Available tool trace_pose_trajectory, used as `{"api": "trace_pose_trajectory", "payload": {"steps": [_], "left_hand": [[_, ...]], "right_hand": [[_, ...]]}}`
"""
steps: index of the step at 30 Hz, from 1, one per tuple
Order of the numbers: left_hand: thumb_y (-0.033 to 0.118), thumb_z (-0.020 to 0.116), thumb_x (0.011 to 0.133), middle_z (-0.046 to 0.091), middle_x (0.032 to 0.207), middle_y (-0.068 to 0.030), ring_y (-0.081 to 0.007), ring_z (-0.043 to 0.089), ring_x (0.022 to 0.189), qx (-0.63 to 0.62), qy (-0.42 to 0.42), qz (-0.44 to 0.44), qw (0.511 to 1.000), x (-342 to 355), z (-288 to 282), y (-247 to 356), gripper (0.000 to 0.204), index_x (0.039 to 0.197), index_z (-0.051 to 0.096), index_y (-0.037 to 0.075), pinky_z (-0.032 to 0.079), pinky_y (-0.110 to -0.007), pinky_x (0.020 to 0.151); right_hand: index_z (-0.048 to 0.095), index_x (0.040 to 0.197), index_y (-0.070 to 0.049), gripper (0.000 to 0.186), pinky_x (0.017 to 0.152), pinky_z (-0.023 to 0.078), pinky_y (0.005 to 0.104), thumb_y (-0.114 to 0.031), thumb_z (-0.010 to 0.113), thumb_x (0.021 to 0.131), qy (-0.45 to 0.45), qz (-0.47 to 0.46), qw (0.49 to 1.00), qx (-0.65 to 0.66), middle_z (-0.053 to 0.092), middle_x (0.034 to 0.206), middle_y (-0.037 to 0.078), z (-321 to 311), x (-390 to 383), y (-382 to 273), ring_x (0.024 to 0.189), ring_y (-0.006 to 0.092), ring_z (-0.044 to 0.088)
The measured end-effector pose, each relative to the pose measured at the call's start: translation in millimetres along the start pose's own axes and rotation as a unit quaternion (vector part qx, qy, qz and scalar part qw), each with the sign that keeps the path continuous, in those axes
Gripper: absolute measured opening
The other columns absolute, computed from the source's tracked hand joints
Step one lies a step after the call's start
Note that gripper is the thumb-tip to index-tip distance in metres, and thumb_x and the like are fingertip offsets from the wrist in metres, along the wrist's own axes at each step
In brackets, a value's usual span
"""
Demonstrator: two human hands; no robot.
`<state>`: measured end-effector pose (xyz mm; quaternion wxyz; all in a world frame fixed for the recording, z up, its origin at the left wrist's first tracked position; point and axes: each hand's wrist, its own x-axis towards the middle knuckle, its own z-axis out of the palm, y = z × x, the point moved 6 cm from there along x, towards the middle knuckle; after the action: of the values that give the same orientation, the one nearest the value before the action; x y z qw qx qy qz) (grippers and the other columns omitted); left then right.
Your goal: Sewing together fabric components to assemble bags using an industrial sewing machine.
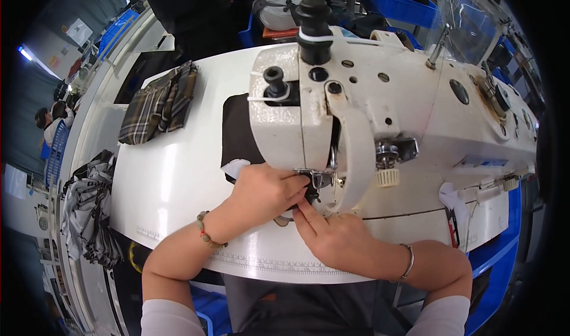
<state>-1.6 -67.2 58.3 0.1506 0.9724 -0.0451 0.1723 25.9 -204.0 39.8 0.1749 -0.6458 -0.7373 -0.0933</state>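
Note:
Both hands meet at the needle area of a white sewing machine (279,128). My left hand (264,190) is closed, its fingertips pinching dark cloth beside the presser foot (320,178). My right hand (335,235) comes in from the right, fingers pressed together on the near edge of that cloth, touching the left fingertips. A dark brown fabric piece (239,131) lies flat left of the machine head and runs under it. A small white piece (236,168) rests on its near end. The machine head and my fingers hide most of the stitching spot.
Folded plaid cloth (157,107) lies on the white table (178,193) at the far left. Grey and black fabric (92,208) is heaped past the left edge. Red-handled snippers (453,228) lie at the right. A person in white (291,0) sits beyond the machine.

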Motion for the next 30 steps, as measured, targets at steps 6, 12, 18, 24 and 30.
{"api": "trace_pose_trajectory", "payload": {"steps": [6, 12, 18, 24, 30], "left_hand": [[0.017, 0.067, 0.068, 0.058, 0.080, 0.0001, -0.0158, 0.059, 0.073, 0.136, 0.010, 0.107, 0.985, -3, -7, 30, 0.025, 0.090, 0.073, 0.006, 0.052, -0.028, 0.061], [0.016, 0.067, 0.068, 0.058, 0.083, -0.0010, -0.0161, 0.059, 0.079, 0.122, -0.005, 0.099, 0.988, -8, -3, 28, 0.027, 0.092, 0.074, 0.004, 0.053, -0.027, 0.063], [0.017, 0.066, 0.068, 0.058, 0.082, -0.0007, -0.0163, 0.058, 0.079, 0.117, 0.003, 0.127, 0.985, -7, 0, 30, 0.027, 0.091, 0.073, 0.004, 0.052, -0.027, 0.063], [0.016, 0.066, 0.068, 0.058, 0.083, -0.0003, -0.0158, 0.058, 0.079, 0.108, 0.001, 0.133, 0.985, -7, 2, 30, 0.026, 0.091, 0.073, 0.005, 0.052, -0.026, 0.063], [0.015, 0.067, 0.072, 0.059, 0.084, 0.0001, -0.0158, 0.059, 0.079, 0.103, -0.013, 0.111, 0.988, -6, 0, 26, 0.025, 0.094, 0.074, 0.006, 0.052, -0.027, 0.062]], "right_hand": [[0.067, 0.112, 0.009, 0.037, 0.044, 0.051, 0.0282, -0.010, 0.061, 0.080, -0.003, -0.007, 1.000, 0.008, 0.066, 0.117, 0.033, 3, -3, -1, 0.048, 0.0150, 0.060], [0.068, 0.110, 0.010, 0.039, 0.044, 0.050, 0.0276, -0.010, 0.062, 0.078, 0.000, -0.011, 1.000, 0.018, 0.067, 0.114, 0.033, 2, -4, -2, 0.046, 0.0146, 0.059], [0.069, 0.106, 0.009, 0.036, 0.043, 0.049, 0.0275, -0.010, 0.062, 0.077, 0.013, -0.014, 1.000, 0.016, 0.068, 0.109, 0.032, 3, -4, -2, 0.046, 0.0143, 0.059], [0.069, 0.106, 0.009, 0.035, 0.042, 0.048, 0.0270, -0.010, 0.062, 0.077, 0.007, -0.019, 1.000, 0.016, 0.068, 0.110, 0.031, 6, -5, -3, 0.047, 0.0140, 0.060], [0.069, 0.106, 0.008, 0.033, 0.041, 0.047, 0.0264, -0.010, 0.061, 0.080, 0.012, -0.023, 1.000, 0.008, 0.068, 0.110, 0.031, 3, -2, -3, 0.048, 0.0142, 0.060]]}}
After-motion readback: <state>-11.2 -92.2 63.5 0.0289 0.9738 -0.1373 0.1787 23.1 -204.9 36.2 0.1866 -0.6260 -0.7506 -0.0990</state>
